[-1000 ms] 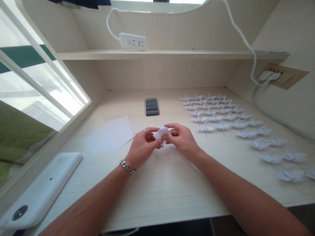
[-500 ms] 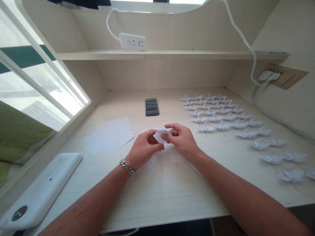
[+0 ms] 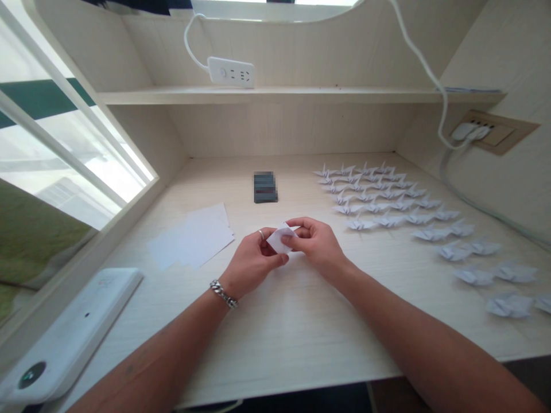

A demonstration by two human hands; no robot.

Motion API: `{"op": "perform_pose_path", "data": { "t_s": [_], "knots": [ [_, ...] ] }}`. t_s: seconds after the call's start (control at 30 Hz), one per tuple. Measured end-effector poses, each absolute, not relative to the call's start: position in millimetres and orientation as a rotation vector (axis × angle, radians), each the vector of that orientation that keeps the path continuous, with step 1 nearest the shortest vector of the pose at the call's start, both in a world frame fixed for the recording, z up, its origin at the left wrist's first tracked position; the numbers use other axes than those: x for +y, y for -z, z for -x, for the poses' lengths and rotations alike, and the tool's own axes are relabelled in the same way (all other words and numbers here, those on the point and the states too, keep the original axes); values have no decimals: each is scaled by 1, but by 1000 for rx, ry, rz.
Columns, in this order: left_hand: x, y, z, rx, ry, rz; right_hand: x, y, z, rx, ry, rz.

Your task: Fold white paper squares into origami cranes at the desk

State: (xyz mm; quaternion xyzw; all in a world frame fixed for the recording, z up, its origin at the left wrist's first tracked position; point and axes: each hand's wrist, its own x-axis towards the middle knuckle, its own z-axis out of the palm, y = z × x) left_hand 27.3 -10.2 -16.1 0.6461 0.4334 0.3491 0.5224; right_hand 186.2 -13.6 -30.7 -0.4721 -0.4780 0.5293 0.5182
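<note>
A small folded piece of white paper (image 3: pixel 280 238), roughly diamond-shaped, is held between both hands just above the desk. My left hand (image 3: pixel 253 252), with a ring and a chain bracelet at the wrist, grips its left side with fingers behind it. My right hand (image 3: pixel 316 241) pinches the right side, thumb lying on the front face. Fingertips behind the paper are partly hidden. Left of my hands lies a spread of loose white paper sheets (image 3: pixel 193 235). Rows of folded paper cranes (image 3: pixel 387 201) stand to the right.
A dark, blurred-out rectangular object (image 3: pixel 265 187) lies beyond my hands. A long white device (image 3: pixel 77 332) rests at the desk's left edge. On the shelf (image 3: pixel 293 97) stands a power strip (image 3: pixel 231 72). A white cable (image 3: pixel 424 63) hangs down to the wall socket (image 3: pixel 495 133).
The folded paper has shifted very slightly within my fingers, and my left thumb sits a touch further right. Both hands stay in nearly the same place.
</note>
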Motion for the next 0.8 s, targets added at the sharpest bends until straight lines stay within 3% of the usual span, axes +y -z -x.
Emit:
{"op": "perform_pose_path", "data": {
  "t_s": [0.33, 0.8],
  "knots": [
    [-8, 16, -25, 1000, -1084, -1399, -15, 28, -186, -1168, -1322, 1109],
    [-8, 14, -26, 1105, -1144, -1304, -17, 24, -185, -1134, -1339, 1089]
  ]
}}
